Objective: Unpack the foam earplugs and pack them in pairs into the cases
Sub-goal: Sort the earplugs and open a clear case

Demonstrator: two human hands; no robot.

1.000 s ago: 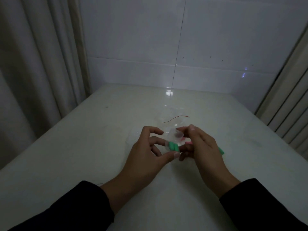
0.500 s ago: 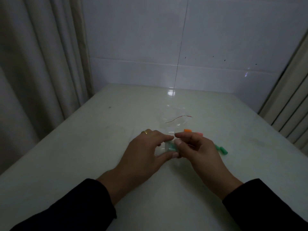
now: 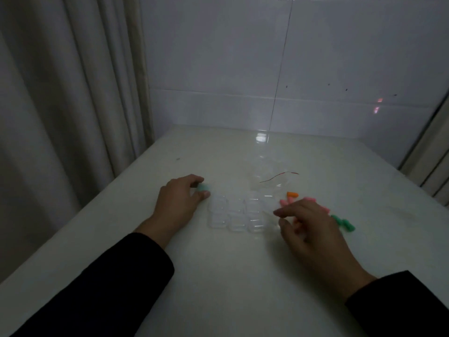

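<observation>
Hands apart now; half a second ago they met over one small case in front of the body. Both sleeves [image 3: 116,283] dark, matte cloth.

Right hand [image 3: 313,229]: hovers low over the table [image 3: 218,276], fingers loosely curled, thumb and forefinger close together; whether they pinch anything, cannot tell. Just beyond and to the right of it lie loose foam earplugs: green ones [image 3: 343,222], pink ones [image 3: 285,202] partly hidden by the fingers, an orange one [image 3: 292,194]. All short, rounded, matte cylinders.

Between the hands: cluster of empty cases [image 3: 235,215], clear hard plastic, small rounded squares, touching one another in rows.

Left hand [image 3: 178,203]: knuckles up, fingers curled round a filled case [image 3: 202,188] with pale green showing inside, at the left of the cluster.

Beyond the cluster: crumpled clear bag [image 3: 269,176], glossy, thin red strip along its mouth. Table top smooth, pale, reflective.
</observation>
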